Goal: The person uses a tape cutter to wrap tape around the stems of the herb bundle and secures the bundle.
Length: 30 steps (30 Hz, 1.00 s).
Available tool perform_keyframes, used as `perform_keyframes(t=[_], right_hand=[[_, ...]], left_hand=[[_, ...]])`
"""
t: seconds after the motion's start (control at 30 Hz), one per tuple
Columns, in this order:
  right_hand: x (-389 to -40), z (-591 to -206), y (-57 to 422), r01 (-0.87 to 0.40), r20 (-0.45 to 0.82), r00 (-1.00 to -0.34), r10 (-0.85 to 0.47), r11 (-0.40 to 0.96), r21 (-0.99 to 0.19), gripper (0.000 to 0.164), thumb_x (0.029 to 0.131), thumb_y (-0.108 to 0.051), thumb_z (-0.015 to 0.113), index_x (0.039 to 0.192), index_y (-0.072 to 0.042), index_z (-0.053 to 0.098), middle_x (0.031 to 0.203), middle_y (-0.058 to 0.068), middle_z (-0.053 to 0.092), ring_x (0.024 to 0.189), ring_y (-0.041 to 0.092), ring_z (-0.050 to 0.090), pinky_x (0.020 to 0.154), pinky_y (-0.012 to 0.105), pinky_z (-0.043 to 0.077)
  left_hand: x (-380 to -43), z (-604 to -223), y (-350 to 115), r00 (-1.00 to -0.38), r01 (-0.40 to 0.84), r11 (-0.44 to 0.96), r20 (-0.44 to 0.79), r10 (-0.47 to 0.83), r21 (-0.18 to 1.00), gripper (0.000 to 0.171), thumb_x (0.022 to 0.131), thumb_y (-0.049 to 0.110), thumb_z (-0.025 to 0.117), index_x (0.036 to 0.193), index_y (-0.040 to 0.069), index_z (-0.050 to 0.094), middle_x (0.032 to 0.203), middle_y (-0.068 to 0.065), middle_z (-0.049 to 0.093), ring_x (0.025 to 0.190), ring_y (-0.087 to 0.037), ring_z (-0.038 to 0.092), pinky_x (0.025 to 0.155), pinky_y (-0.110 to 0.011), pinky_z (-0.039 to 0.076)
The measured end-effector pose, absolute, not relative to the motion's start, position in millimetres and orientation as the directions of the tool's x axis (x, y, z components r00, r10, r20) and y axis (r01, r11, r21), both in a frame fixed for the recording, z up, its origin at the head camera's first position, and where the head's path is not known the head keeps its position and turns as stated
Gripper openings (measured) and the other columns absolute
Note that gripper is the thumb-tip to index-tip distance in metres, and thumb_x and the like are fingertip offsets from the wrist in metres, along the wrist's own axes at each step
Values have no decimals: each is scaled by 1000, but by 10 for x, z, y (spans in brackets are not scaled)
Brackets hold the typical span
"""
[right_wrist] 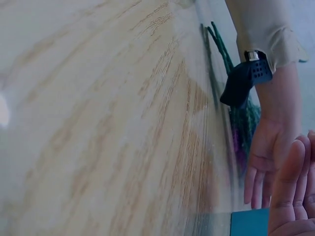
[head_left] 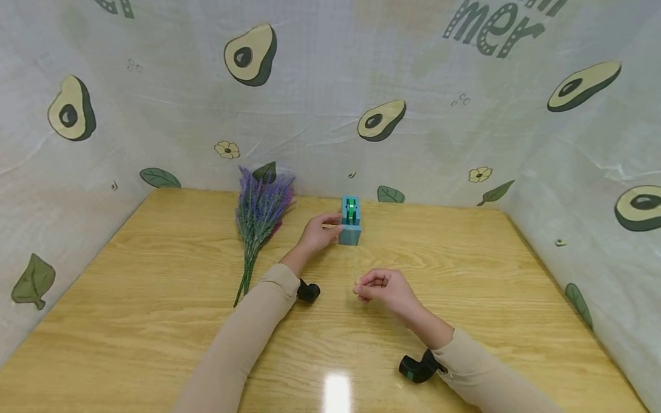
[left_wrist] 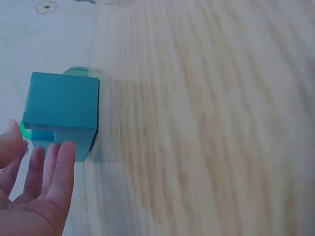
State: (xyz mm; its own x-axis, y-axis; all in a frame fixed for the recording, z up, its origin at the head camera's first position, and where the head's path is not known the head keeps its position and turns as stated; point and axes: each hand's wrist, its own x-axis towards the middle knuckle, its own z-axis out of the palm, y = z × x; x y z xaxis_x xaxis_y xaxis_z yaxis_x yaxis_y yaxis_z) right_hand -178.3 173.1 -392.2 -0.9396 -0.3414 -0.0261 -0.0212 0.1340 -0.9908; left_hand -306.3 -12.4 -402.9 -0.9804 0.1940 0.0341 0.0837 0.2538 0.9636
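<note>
Anything your right hand (head_left: 390, 290) pinches is too small to make out in the head view. Your left wrist view crops your left hand (left_wrist: 37, 201), which hides part of the teal tape dispenser (left_wrist: 64, 98). In the right one, the lavender (right_wrist: 243, 120) blurs, partly behind your left forearm (right_wrist: 278, 101).

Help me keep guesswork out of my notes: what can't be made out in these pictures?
Head view: whether the grip of the right hand pinches anything; its fingertips show too small.
Left wrist view: most of the green part, hidden by the blue box; part of the left hand, cut off by the frame edges.
Right wrist view: most of the blue box, cut off below; the purple flowers, blurred and partly behind the left arm.
</note>
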Motion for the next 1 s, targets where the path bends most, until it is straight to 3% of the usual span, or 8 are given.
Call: perform_keyframes(t=[0.3,0.57,0.7,1.0], right_hand=[[-1759,-3908,1738,-13,-38,-944,-329,152,-988,19,85,-4,67,92,13,62,83,17,67,72,26,64,72,44,53],[-1759,-3926,1735,-27,-20,-941,-337,132,-991,17,85,-2,67,91,13,62,83,19,66,71,23,64,70,43,53],[-1756,-3921,1726,-32,-16,-940,-341,134,-990,16,85,-2,67,91,12,62,81,15,67,70,23,64,70,42,53],[-1749,-3919,1719,-35,-15,-940,-340,142,-989,16,85,-3,67,91,11,62,84,19,66,72,27,64,71,45,53]], left_hand=[[-2954,-3906,-339,-978,111,312,48,203,944,38,92,17,61,129,11,57,121,-11,56,104,-25,58,80,-33,51],[-2810,-3724,-615,-974,132,313,64,219,941,40,93,13,58,132,7,52,126,-17,52,108,-29,55,88,-41,47],[-2735,-3689,-772,-974,141,342,68,214,929,39,93,13,59,132,11,54,124,-12,54,108,-27,54,87,-38,48],[-2544,-3620,-1110,-976,195,412,135,171,890,36,93,14,59,129,11,56,122,-12,56,107,-26,54,85,-37,48]])
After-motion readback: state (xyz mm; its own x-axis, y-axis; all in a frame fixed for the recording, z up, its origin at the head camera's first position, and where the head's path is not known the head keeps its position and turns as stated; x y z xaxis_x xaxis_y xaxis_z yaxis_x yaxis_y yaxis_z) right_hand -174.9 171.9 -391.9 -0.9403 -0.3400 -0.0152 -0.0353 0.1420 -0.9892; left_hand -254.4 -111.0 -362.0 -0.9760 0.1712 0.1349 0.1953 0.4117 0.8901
